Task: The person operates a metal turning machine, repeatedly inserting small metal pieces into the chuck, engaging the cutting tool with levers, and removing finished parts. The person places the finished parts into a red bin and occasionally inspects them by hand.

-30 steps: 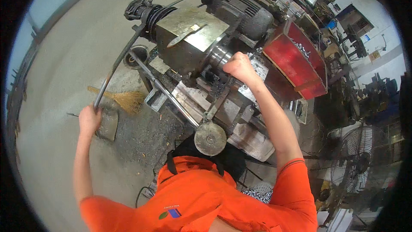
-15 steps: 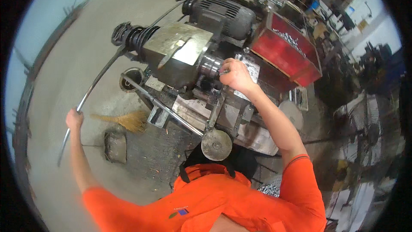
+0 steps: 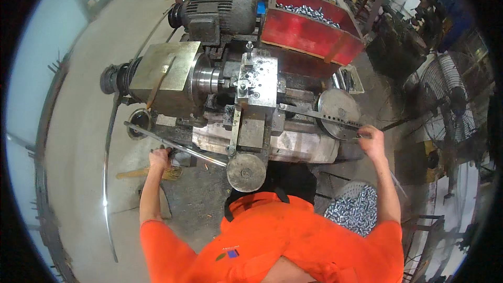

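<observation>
A small lathe stands before me, with a shiny chuck [image 3: 208, 80] at its left and a metal tool block [image 3: 259, 83] beside it. My right hand [image 3: 371, 142] is closed around the outer end of a flat bar with a row of holes [image 3: 327, 116], which reaches across a round handwheel [image 3: 339, 111]. My left hand [image 3: 160, 158] is closed at the left front of the machine, beside a small box [image 3: 183, 158]; what its fingers hold, if anything, is hidden. Left of it, a long metal lever [image 3: 108, 173] hangs down, untouched.
A red bin [image 3: 314, 36] of small metal parts stands behind the lathe. A basket [image 3: 335, 212] of similar parts sits low by my right arm. A second round wheel [image 3: 246, 172] and a slanting rod [image 3: 175, 144] jut toward me. A straw broom [image 3: 133, 174] lies at left; a fan [image 3: 445, 99] stands right.
My left hand has let go of the long lever and moved right, toward the machine's front. My right hand has left the chuck and taken hold of the flat bar. The view has shifted.
</observation>
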A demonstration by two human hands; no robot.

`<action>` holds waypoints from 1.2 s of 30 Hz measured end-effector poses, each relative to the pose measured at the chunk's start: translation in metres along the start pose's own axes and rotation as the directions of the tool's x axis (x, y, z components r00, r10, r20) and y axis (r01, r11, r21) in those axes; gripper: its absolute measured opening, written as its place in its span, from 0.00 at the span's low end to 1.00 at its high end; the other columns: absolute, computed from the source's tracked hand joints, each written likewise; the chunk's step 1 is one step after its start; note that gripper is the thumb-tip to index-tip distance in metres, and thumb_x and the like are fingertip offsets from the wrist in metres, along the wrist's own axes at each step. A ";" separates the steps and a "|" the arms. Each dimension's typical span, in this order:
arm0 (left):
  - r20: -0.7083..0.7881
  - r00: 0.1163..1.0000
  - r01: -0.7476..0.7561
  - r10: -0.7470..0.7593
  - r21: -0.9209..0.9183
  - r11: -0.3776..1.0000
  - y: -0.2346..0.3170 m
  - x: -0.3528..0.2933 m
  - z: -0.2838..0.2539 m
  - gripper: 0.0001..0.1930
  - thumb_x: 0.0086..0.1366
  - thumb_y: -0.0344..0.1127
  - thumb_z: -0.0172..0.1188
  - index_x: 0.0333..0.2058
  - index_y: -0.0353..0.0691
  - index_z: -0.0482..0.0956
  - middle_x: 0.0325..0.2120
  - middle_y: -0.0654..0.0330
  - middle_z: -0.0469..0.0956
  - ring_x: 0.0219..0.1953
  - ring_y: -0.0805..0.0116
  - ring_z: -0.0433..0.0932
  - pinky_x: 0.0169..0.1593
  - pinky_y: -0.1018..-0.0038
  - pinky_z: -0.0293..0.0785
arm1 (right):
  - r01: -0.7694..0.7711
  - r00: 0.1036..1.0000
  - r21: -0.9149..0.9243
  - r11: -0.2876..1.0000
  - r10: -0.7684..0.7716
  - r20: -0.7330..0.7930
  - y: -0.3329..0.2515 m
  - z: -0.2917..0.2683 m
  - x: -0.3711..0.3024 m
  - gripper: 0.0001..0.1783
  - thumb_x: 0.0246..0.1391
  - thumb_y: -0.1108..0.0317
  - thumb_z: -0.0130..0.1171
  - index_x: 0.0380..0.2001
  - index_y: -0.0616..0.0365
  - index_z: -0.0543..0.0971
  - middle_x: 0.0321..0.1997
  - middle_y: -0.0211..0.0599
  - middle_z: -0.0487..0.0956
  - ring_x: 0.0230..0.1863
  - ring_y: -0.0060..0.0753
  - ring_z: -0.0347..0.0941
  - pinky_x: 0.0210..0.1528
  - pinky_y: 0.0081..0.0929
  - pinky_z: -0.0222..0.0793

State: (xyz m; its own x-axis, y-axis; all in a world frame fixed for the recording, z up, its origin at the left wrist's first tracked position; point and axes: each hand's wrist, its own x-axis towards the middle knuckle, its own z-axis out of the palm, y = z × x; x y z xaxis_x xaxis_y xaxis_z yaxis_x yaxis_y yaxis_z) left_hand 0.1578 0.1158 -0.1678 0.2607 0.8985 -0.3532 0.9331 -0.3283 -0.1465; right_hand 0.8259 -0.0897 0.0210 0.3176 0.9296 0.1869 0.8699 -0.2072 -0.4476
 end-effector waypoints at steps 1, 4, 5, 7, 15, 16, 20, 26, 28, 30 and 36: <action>-0.031 0.997 0.070 -0.068 0.079 0.994 -0.006 -0.004 0.010 0.18 0.48 0.42 0.64 0.40 0.53 0.77 0.33 0.58 0.79 0.37 0.60 0.79 0.36 0.65 0.74 | -0.072 0.997 -0.022 0.997 0.072 -0.008 0.010 -0.007 -0.005 0.18 0.29 0.69 0.56 0.30 0.63 0.80 0.38 0.45 0.79 0.43 0.46 0.74 0.46 0.32 0.69; -0.013 0.981 0.193 -0.193 0.024 0.981 -0.003 -0.005 0.022 0.17 0.49 0.42 0.63 0.41 0.54 0.77 0.36 0.58 0.79 0.39 0.59 0.79 0.40 0.62 0.73 | -0.172 0.979 -0.186 0.967 0.146 -0.145 0.088 -0.007 -0.042 0.24 0.28 0.69 0.57 0.37 0.61 0.79 0.47 0.47 0.76 0.49 0.48 0.71 0.53 0.34 0.65; 0.018 0.973 0.232 -0.232 -0.036 0.972 -0.003 -0.010 0.021 0.18 0.50 0.42 0.63 0.42 0.53 0.77 0.37 0.57 0.79 0.40 0.58 0.78 0.42 0.61 0.73 | -0.275 0.961 -0.232 0.933 0.265 -0.073 0.096 -0.014 -0.053 0.28 0.28 0.69 0.58 0.42 0.59 0.78 0.47 0.48 0.75 0.50 0.48 0.70 0.53 0.35 0.65; -0.096 0.960 0.230 -0.265 -0.273 0.934 -0.013 -0.023 0.021 0.19 0.50 0.42 0.63 0.43 0.54 0.77 0.38 0.57 0.79 0.40 0.56 0.78 0.42 0.58 0.72 | -0.443 0.883 -0.376 0.814 0.469 -0.024 0.161 -0.015 -0.094 0.31 0.29 0.67 0.60 0.46 0.57 0.76 0.44 0.52 0.76 0.47 0.51 0.72 0.51 0.36 0.67; -0.052 0.826 -0.003 -0.561 -0.996 0.087 -0.027 -0.047 -0.074 0.26 0.62 0.50 0.54 0.43 0.27 0.72 0.26 0.49 0.78 0.18 0.66 0.77 0.22 0.76 0.75 | -0.595 0.753 -0.488 0.638 0.654 -0.064 0.177 0.005 -0.174 0.14 0.34 0.65 0.57 0.27 0.61 0.77 0.30 0.55 0.78 0.35 0.57 0.75 0.39 0.46 0.70; -0.016 0.818 -0.019 -0.576 -1.000 0.001 -0.019 -0.039 -0.082 0.27 0.62 0.51 0.54 0.43 0.27 0.71 0.26 0.49 0.78 0.17 0.65 0.77 0.22 0.75 0.76 | -0.544 0.804 -0.477 0.690 0.591 -0.063 0.193 0.019 -0.209 0.13 0.33 0.64 0.58 0.24 0.63 0.77 0.28 0.55 0.78 0.35 0.57 0.75 0.39 0.46 0.71; -0.109 0.703 -0.186 -0.703 -0.982 -0.033 -0.004 -0.001 -0.048 0.18 0.63 0.44 0.51 0.39 0.31 0.69 0.25 0.51 0.77 0.17 0.64 0.77 0.20 0.73 0.76 | -0.789 0.605 0.251 0.560 0.640 0.474 0.068 0.027 -0.219 0.19 0.35 0.74 0.49 0.35 0.67 0.77 0.12 0.22 0.63 0.11 0.19 0.58 0.12 0.23 0.51; -0.091 0.731 -0.168 -0.676 -0.984 -0.050 0.016 -0.001 -0.066 0.17 0.61 0.38 0.49 0.46 0.34 0.65 0.27 0.53 0.77 0.21 0.63 0.78 0.21 0.72 0.76 | -0.816 0.563 0.441 0.374 0.686 0.461 0.035 0.064 -0.248 0.18 0.34 0.74 0.46 0.33 0.61 0.78 0.10 0.24 0.63 0.09 0.19 0.54 0.10 0.20 0.48; -0.106 0.733 -0.171 -0.671 -0.985 -0.031 0.014 -0.002 -0.062 0.18 0.62 0.39 0.49 0.46 0.33 0.65 0.26 0.54 0.77 0.20 0.63 0.78 0.22 0.71 0.77 | -0.789 0.605 0.444 0.425 0.664 0.439 0.038 0.066 -0.250 0.18 0.34 0.74 0.46 0.32 0.60 0.78 0.10 0.25 0.63 0.09 0.19 0.54 0.10 0.20 0.47; -0.095 0.730 -0.176 -0.677 -0.983 -0.052 0.011 0.002 -0.058 0.18 0.61 0.39 0.50 0.46 0.34 0.65 0.25 0.54 0.77 0.20 0.64 0.78 0.22 0.71 0.77 | -0.749 0.656 0.463 0.474 0.628 0.418 0.042 0.070 -0.255 0.18 0.35 0.75 0.45 0.32 0.60 0.78 0.10 0.25 0.63 0.09 0.18 0.54 0.10 0.20 0.46; -0.101 0.743 -0.111 -0.662 -0.993 0.027 -0.007 0.008 -0.048 0.16 0.60 0.40 0.51 0.41 0.34 0.67 0.21 0.57 0.75 0.19 0.66 0.77 0.20 0.71 0.76 | -0.762 0.640 0.446 0.470 0.651 0.408 0.053 0.081 -0.264 0.18 0.36 0.75 0.46 0.34 0.61 0.78 0.10 0.22 0.62 0.08 0.19 0.54 0.10 0.21 0.47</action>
State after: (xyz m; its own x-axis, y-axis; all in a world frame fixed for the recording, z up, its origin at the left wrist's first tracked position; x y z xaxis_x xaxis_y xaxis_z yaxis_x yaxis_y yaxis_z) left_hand 0.1656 0.1399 -0.1250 -0.3988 0.9142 -0.0719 0.2426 0.1808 0.9531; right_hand 0.7575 -0.3217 -0.1231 0.6160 0.5842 -0.5284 -0.0020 -0.6697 -0.7427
